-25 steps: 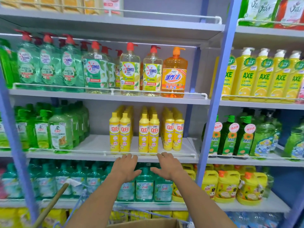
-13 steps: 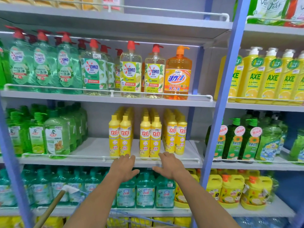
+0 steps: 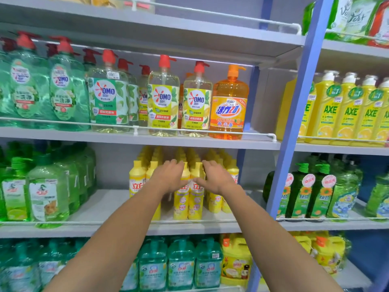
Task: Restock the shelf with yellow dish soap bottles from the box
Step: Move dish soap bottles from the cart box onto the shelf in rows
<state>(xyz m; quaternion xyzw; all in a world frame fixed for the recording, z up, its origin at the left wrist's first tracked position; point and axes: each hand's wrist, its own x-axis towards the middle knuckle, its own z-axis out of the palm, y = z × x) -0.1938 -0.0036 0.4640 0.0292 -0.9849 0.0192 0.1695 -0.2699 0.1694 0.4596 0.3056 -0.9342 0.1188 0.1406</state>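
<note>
Green bottles (image 3: 48, 192) crowd the left end of the middle shelf (image 3: 109, 205), the near ones up against the white rail (image 3: 84, 222). Further right on the same shelf stand the yellow bottles (image 3: 195, 205), in rows running back to the far wall. The left hand (image 3: 170, 175) curls over the shoulder of one near bottle in the middle pair, thumb on its label. The right hand (image 3: 216, 178) curls round that bottle's neighbour, so the two touching bottles sit held between the hands. Right of them rises a blue post (image 3: 294, 144), then come sunflower bottles (image 3: 303, 194) in the next bay.
</note>
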